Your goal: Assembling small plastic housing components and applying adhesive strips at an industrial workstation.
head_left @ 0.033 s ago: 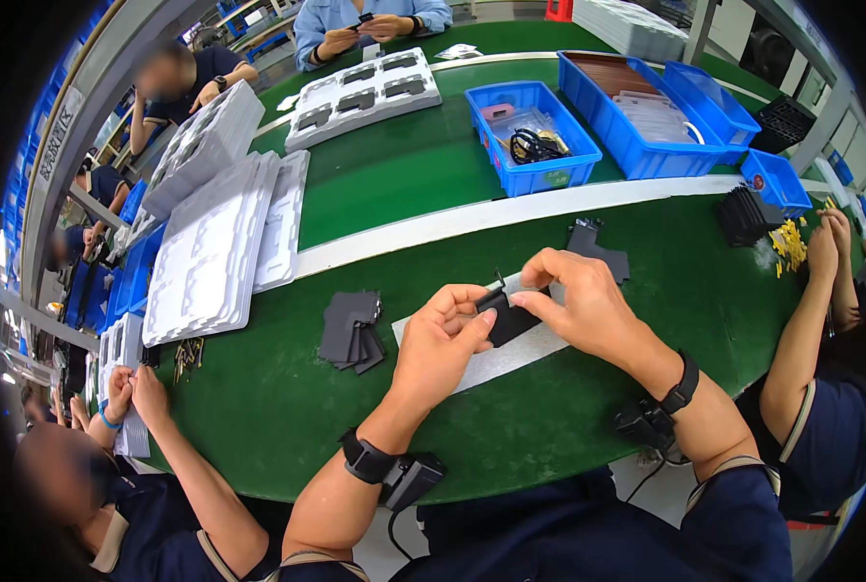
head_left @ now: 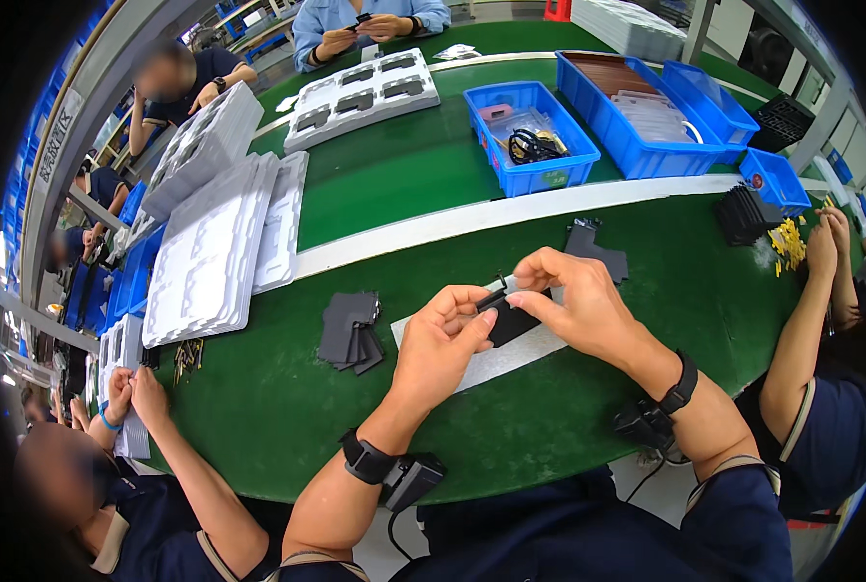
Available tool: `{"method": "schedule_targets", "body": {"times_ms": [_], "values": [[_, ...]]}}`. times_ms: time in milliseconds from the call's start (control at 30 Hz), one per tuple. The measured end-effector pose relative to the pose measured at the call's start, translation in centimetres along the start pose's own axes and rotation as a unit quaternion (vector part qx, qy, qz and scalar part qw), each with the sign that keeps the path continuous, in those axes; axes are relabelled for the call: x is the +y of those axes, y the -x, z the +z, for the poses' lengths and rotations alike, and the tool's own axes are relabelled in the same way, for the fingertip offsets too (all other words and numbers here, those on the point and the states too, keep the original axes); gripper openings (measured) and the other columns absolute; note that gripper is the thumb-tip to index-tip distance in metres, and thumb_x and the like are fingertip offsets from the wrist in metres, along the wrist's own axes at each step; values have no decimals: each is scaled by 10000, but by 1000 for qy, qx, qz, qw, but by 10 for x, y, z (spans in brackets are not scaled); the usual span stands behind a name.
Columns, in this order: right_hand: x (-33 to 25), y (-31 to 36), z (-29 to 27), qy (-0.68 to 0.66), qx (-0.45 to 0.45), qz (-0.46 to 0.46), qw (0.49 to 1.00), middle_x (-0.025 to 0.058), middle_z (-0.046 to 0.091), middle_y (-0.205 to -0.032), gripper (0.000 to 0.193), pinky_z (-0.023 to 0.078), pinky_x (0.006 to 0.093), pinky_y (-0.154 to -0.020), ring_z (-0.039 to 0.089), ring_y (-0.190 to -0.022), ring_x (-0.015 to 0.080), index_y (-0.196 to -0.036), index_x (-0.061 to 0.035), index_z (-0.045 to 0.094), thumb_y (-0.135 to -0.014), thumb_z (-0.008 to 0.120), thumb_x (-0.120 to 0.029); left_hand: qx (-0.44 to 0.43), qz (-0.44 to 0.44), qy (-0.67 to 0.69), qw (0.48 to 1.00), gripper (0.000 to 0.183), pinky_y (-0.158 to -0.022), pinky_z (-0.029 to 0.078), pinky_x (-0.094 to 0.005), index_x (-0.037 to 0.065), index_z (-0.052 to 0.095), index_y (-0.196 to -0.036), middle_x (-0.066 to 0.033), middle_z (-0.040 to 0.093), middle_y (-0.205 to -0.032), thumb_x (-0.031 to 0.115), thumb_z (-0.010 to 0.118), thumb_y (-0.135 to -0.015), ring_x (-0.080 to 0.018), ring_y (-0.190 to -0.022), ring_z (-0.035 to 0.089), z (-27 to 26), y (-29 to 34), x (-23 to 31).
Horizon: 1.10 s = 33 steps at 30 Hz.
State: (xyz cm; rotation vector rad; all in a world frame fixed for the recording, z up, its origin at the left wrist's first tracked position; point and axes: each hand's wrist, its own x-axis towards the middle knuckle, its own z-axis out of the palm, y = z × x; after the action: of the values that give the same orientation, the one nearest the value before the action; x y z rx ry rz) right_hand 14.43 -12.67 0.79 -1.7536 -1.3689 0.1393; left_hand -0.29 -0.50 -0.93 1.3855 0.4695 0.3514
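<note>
Pinching black flat part [head_left: 506,320] between left hand [head_left: 440,341] and right hand [head_left: 573,301] fingertips.

Bare green mat [head_left: 569,407] around; card stack [head_left: 350,333] left

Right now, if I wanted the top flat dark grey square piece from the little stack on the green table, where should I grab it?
Probably pinch the top piece of the small stack of flat dark grey square pieces by an overhanging corner on its right side. The pieces lie flat and fanned out, so corners stick out there, and the green table beside them is bare. The left hand is nearest.
</note>
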Motion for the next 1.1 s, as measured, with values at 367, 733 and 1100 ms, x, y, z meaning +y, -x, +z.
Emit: {"method": "schedule_targets", "body": {"times_ms": [367,733,1100], "values": [[-4,-4,4,81,60,-176,979,95,635,-750,124,462,356,-601,577,-656,256,-811,-4,650,-697,652,46,8,24,-30,999,166,-689,546,-235,-19,630,-1022,-44,643,-929,78,613,-888,-77,-784,608,1,-2,10],[2,-2,0,60,24,-137,988,104,654,-793,132,465,352,-623,596,-716,257,-859,-5,658,-733,625,12,24,4,10,1000,203,-724,557,-261,-28,641,-1004,-62,654,-928,138,621,-889,-105,-774,632,0,-5,10],[-5,-4,-7,33,-15,-106,994,127,643,-747,68,472,358,-614,596,-691,283,-803,8,663,-741,668,-18,10,36,9,999,166,-726,555,-250,-16,627,-996,-49,639,-924,109,631,-886,-85,-825,603,5,0,12]]}}
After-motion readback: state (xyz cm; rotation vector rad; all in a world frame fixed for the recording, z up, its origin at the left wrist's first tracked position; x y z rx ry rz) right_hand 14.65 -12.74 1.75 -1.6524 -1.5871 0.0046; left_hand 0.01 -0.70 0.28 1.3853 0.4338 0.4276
